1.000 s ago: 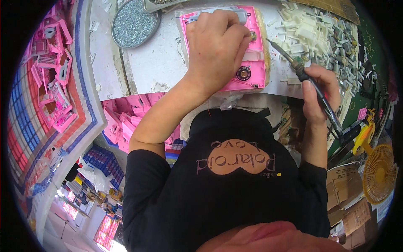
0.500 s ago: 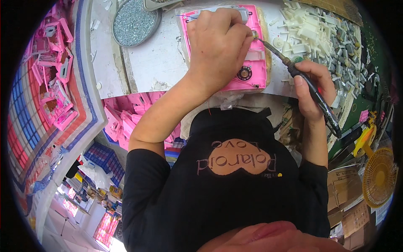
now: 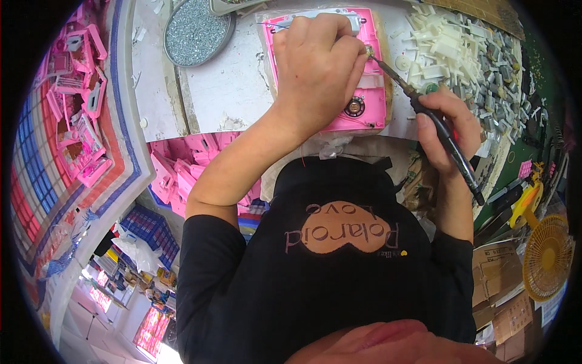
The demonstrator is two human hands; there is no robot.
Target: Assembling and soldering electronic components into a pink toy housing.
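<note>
A pink plastic casing (image 3: 377, 103) lies on the work table, with a small round black speaker (image 3: 354, 107) in its near part. Over the casing rests my left hand (image 3: 318, 73), its fingers bent and pressed together at the right side; what they hold is hidden. A thin blue wire (image 3: 271, 25) sticks out past the left of that hand. My right hand (image 3: 454, 124) grips a black-handled soldering iron (image 3: 459, 156), angled up to the left. The iron's tip meets a small metal part (image 3: 369, 51) at the casing's right side, beside my left fingertips.
A round tray of small metal screws (image 3: 197, 33) stands at the far left. Piles of white plastic parts (image 3: 433, 45) and grey parts (image 3: 500, 79) lie to the right. More pink casings (image 3: 182, 173) sit below the table edge. A yellow fan (image 3: 547, 258) is at the lower right.
The right hand and the soldering iron's handle have shifted slightly left, while the tip stays at the same spot. The left hand has barely moved.
</note>
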